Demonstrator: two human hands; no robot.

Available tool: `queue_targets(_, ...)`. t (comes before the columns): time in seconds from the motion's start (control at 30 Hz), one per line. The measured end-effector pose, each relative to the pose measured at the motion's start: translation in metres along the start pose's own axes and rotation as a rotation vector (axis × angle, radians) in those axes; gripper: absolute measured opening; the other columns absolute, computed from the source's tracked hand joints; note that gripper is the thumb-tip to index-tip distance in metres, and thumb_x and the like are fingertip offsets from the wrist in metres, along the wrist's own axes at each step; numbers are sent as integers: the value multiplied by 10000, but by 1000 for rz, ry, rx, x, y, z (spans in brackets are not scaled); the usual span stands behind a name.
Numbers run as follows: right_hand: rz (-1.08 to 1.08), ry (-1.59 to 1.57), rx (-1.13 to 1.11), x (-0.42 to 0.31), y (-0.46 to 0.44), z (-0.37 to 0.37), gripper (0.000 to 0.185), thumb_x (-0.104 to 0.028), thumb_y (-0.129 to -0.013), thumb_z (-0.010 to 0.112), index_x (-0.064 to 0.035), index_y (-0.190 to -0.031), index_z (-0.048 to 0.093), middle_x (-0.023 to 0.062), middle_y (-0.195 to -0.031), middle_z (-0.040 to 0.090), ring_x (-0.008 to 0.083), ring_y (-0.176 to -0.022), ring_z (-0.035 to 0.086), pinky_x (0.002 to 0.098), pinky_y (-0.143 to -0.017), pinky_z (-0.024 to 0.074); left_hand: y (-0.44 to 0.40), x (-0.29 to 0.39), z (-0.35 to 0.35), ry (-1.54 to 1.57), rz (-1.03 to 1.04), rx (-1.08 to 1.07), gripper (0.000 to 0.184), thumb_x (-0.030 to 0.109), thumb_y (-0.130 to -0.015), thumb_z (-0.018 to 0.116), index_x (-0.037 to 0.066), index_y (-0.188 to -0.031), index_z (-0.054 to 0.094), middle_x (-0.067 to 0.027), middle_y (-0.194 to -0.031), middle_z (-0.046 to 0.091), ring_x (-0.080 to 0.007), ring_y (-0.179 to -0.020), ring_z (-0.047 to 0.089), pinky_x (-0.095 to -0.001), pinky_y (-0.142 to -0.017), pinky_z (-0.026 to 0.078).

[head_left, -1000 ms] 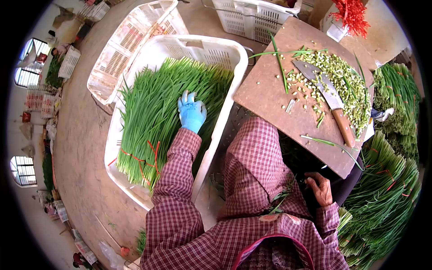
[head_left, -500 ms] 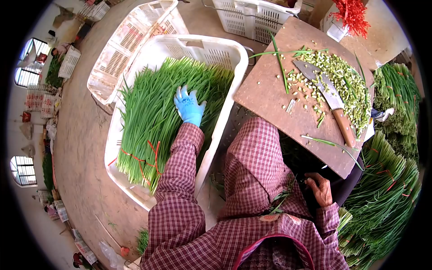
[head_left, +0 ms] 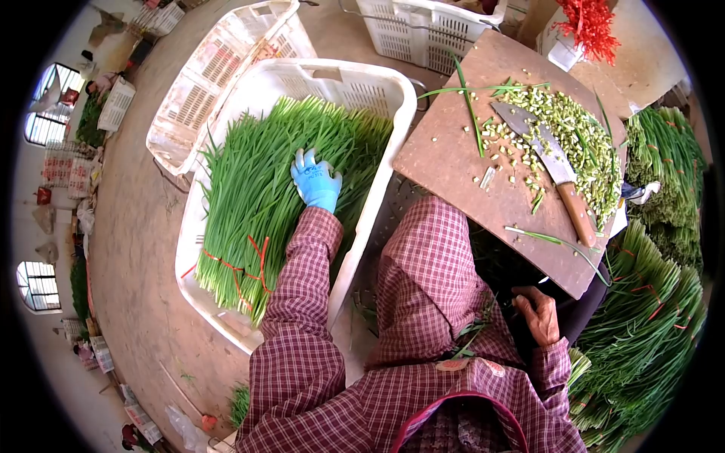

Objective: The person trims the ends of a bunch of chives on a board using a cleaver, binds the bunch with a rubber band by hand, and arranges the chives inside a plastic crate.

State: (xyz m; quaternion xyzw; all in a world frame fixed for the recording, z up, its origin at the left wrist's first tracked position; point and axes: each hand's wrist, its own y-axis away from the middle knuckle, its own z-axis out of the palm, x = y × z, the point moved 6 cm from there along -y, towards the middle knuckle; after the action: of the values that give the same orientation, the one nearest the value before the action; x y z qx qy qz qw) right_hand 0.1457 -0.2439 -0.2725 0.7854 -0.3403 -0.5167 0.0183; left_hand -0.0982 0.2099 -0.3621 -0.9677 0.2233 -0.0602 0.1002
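My left hand, in a blue glove, lies on a thick layer of green garlic chives in a white plastic crate. Its fingers are a little bent and apart, with no stalks gripped that I can see. Red ties circle the bundle at the near end. Bare and low by my lap, my right hand rests beside dark cloth. Its fingers are curled, and whatever is under them is hidden. Above it is a brown board with a wooden-handled knife and chopped green pieces.
Bundled chives are piled at my right. Another white crate leans behind the full one, and a further crate stands at the back. Red ties hang over a white container at the upper right.
My left hand has shifted very slightly left on the chives, its fingers now a bit more bent. My right hand has barely moved. The board and knife stay put.
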Motion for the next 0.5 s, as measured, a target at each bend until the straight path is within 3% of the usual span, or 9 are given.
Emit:
queue_targets(0.2,-147,9,-62,-79,-29,2,222,-85,-883,592,38,-1058,651,146,-795,682,208,-726,659,311,-675,509,7,-29,-8,506,-7,123,214,256,-663,815,102,-767,710,-35,-1187,598,-314,-1295,373,-456,-1086,302)
queue_targets(0.23,-245,34,-69,-105,-38,4,202,-90,-886,598,38,-1033,651,151,-791,680,221,-712,659,319,-673,511,11,-25,-22,508,67,196,163,174,-702,799,69,-785,705,-68,-1064,639,-288,-1148,519,-398,-986,414)
queue_targets(0.27,-343,60,-77,-131,-49,10,184,-95,-890,604,38,-1008,652,156,-787,679,234,-699,659,327,-670,513,13,-24,-32,507,61,200,163,174,-702,799,69,-785,705,-68,-1064,639,-288,-1148,519,-398,-986,414)
queue_targets(0.33,-493,75,-103,-171,-75,25,151,-111,-893,612,27,-941,648,161,-771,671,260,-674,655,346,-656,514,17,-31,-29,993,-131,-49,214,164,-780,785,5,-870,674,-74,-981,670,-165,-931,596,-308,-875,464)
queue_targets(0.37,-547,121,-114,-198,-85,34,163,-140,-894,618,20,-914,641,160,-764,666,268,-670,655,355,-650,513,23,-33,-26,1215,-245,-32,140,86,-826,732,-23,-876,662,-55,-881,658,-116,-757,592,-250,-743,477)
queue_targets(0.5,-695,112,-176,-261,-146,96,224,-229,-894,621,-6,-880,629,160,-765,670,283,-713,669,389,-674,514,28,-35,-39,1424,-231,-78,130,60,-859,692,-19,-959,666,-19,-910,666,-84,-790,578,-238,-755,458)
